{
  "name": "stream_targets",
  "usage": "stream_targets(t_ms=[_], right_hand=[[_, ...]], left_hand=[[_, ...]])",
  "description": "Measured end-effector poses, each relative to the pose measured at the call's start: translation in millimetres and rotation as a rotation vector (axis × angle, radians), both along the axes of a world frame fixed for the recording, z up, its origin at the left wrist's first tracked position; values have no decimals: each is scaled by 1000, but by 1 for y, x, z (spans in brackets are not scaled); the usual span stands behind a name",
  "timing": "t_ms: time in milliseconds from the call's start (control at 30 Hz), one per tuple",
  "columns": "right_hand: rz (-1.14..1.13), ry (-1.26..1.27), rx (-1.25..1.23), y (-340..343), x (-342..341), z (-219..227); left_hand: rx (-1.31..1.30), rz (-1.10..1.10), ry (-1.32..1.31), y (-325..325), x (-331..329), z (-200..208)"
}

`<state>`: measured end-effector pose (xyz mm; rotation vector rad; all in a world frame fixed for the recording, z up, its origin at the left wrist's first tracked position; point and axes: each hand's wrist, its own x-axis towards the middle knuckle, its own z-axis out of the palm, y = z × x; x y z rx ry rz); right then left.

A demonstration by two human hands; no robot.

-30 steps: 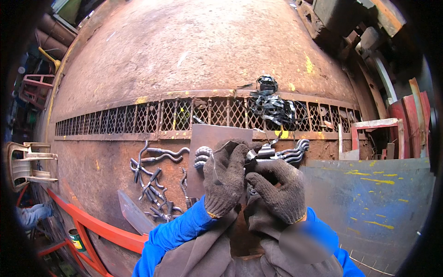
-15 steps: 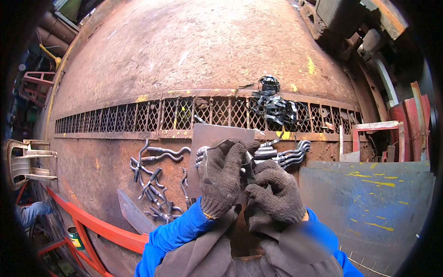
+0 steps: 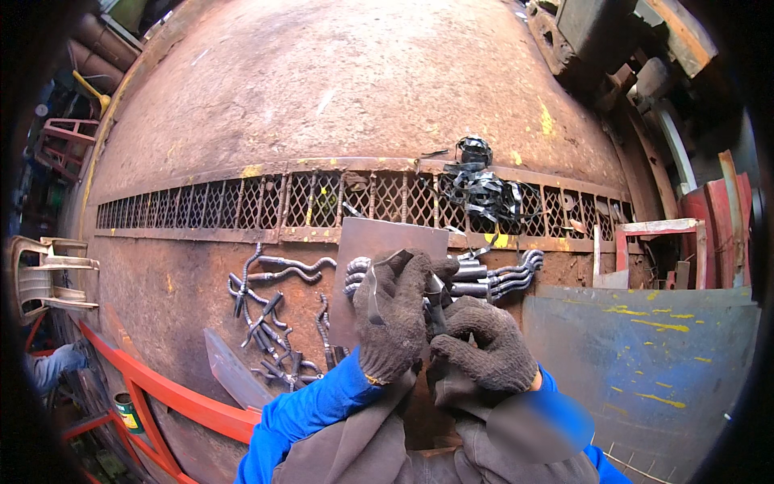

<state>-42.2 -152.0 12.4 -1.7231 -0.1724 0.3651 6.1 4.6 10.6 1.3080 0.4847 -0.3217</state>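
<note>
Both hands wear dark grey knit gloves and are close together in front of my body. My left hand (image 3: 393, 319) is closed on a thin dark strip (image 3: 435, 305), and a narrow, shiny bent length of it stands out beside the fingers. Just to the right, my right hand (image 3: 484, 345) pinches the same strip with curled fingers. The gloves hide most of it. Beneath the hands lies a flat grey metal plate (image 3: 395, 233). Bent metal pipes (image 3: 512, 274) are grouped behind and to the right of the hands, partly covered by them.
Several loose bent pipes (image 3: 278, 331) lie on the rusty ground at left. A tangle of black strapping (image 3: 486, 194) rests on the floor grate (image 3: 387, 198). A red metal frame (image 3: 193, 405) runs along the lower left; a large grey sheet (image 3: 645, 355) lies at right.
The view shifts very slightly. My hands stay nearly in the same place, with the fingers adjusting a little on the strip.
</note>
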Motion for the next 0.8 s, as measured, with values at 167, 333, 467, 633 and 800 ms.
stream_targets(t_ms=[167,333,467,633,800], right_hand=[[-22,-258,-171,-9,-5,-5],[-643,-33,-79,-4,-2,12],[-426,-26,-35,-4,4,11],[-564,160,123,-10,-5,-5],[-667,187,182,-3,-2,1]], left_hand=[[230,-248,-243,9,1,-18],[324,-563,-368,11,1,-10],[206,-718,-366,7,-4,-12],[-131,-839,-71,9,-2,-4],[-134,-963,-9,3,0,-1]])
